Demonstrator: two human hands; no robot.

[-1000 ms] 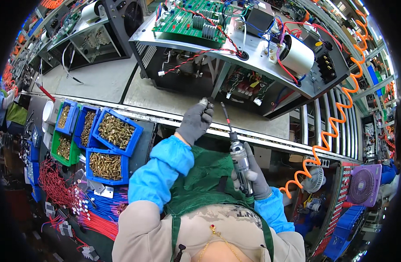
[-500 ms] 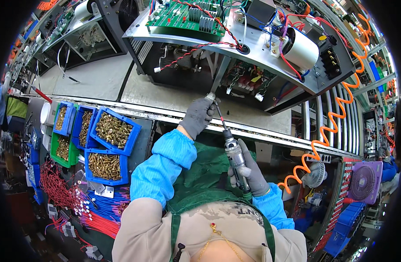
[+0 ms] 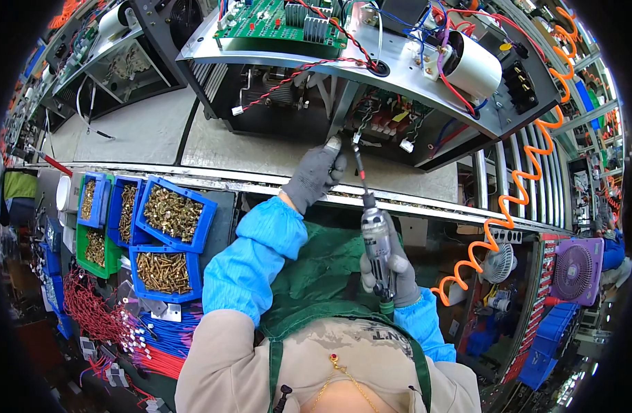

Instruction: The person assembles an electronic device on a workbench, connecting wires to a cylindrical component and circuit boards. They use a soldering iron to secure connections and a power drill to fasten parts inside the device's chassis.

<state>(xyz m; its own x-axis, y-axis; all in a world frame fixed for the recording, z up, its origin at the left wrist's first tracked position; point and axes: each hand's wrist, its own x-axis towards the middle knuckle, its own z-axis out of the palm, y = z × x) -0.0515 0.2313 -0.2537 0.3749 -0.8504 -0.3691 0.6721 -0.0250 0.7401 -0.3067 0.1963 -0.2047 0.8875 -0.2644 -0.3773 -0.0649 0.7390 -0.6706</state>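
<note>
My left hand (image 3: 314,177), in a grey glove, is closed at the lower end of the upright metal divider (image 3: 342,110) in the open-fronted chassis (image 3: 264,56). Its fingertips are pinched together; what they hold, if anything, is too small to name. My right hand (image 3: 402,272), also gloved, is wrapped round a power screwdriver (image 3: 376,241) with a silver body. The long bit points away from me, and its tip is just right of my left fingertips, apart from them. A small white connector (image 3: 357,138) on twisted wires hangs close to that tip.
Blue bins of brass-coloured screws (image 3: 166,272) and a green bin (image 3: 96,251) stand at left, above bundles of red and blue wires (image 3: 161,330). A green circuit board (image 3: 281,31) and a white cylinder (image 3: 476,65) sit on the chassis. An orange coiled hose (image 3: 519,186) hangs at right.
The screwdriver's bit has swung from my left fingertips to the right and now points more straight ahead. My left hand has stayed at the divider. The whole view has shifted slightly.
</note>
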